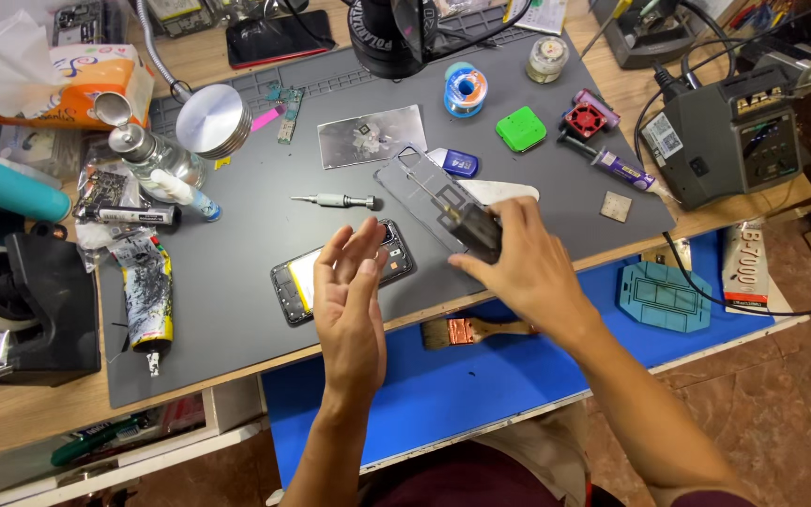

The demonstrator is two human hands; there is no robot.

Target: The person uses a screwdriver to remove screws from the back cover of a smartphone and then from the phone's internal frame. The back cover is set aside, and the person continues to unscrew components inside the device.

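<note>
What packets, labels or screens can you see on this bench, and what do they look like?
Tissue pack: far left corner, soft, orange and white.
Glue tube: right edge, flat, white with red print.
Phone: top, dark blank screen, red rim.
Soldering station: right, grey box, dark display, white label.
Opened phone: under left hand.
Right hand: grips grey back cover.

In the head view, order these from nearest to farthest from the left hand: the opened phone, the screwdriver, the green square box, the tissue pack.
1. Opened phone: directly behind the left hand, partly hidden by it.
2. Screwdriver: farther up the mat.
3. Green square box: upper right on the mat.
4. Tissue pack: far upper-left corner.
</note>
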